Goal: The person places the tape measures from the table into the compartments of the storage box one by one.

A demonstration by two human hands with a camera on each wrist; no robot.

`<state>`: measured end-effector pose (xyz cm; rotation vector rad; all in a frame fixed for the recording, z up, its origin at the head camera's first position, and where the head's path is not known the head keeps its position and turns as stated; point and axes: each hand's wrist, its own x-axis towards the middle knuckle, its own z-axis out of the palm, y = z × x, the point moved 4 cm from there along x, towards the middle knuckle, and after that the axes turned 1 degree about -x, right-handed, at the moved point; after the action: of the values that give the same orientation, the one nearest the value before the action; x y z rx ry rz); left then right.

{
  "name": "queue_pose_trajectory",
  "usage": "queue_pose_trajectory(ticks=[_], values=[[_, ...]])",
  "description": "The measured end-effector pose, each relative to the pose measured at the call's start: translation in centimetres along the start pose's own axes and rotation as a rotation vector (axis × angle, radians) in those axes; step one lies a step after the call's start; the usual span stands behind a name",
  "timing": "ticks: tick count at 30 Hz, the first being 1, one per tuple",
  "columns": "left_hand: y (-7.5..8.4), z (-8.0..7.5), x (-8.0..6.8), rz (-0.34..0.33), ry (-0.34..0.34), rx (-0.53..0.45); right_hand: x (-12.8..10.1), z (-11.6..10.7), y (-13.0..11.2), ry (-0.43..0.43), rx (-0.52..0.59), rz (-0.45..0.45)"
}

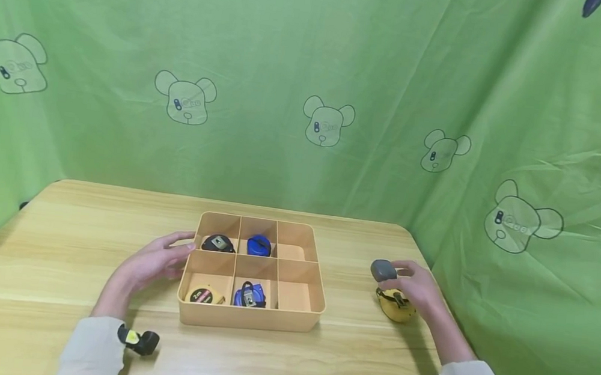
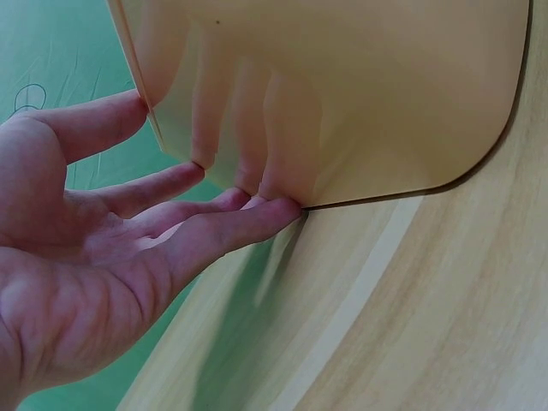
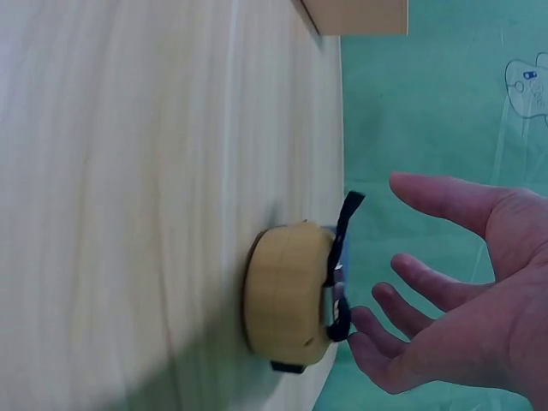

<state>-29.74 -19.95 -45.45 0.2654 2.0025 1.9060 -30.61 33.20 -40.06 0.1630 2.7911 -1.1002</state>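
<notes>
While the left hand [image 1: 154, 261] lies at lower left of centre in the head view, its straight, slightly spread fingers [image 2: 224, 229] press their tips against the left outer wall of the tan organizer tray [image 1: 250, 317]; the left wrist view shows the thumb up by the wall's rim and the other fingertips touching the wall near the table.

That tray sits at the lower middle of the wooden table [image 1: 56, 236] and is split into 6 compartments, 3 in the back row and 3 in the front. A black tape measure [image 1: 218, 243] lies in the back left compartment, a blue tape measure [image 1: 259, 245] in the back middle. A yellow-and-black tape measure [image 1: 205, 295] marked 2m lies in the front left one, and a blue-and-black tape measure [image 1: 249, 296] in the front middle.

At lower right of the head view, the right hand [image 1: 417, 288] hovers over a yellow tape measure [image 1: 395, 305] lying on the table, well apart from the tray. The right wrist view shows this hand's fingers [image 3: 428, 287] spread and gently curved, close beside the yellow case with its black strap but holding nothing. A grey tape measure [image 1: 383, 270] lies just beside the fingertips, further up the frame than the yellow one; whether the fingers touch it I cannot tell.

A green cloth backdrop [image 1: 309, 92] printed with bear heads fills the upper frame.
</notes>
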Motion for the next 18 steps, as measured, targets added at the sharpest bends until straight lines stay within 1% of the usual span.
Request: queue_pose_trajectory(ticks=[10,18], values=[[0.0,0.0,0.0,-0.005,0.006,0.003,-0.1,-0.6,1.9,-0.029,-0.024,0.032],[-0.1,-0.1,0.0,-0.006,0.007,0.003,0.0,-0.7,2.8,-0.086,-0.012,0.065]])
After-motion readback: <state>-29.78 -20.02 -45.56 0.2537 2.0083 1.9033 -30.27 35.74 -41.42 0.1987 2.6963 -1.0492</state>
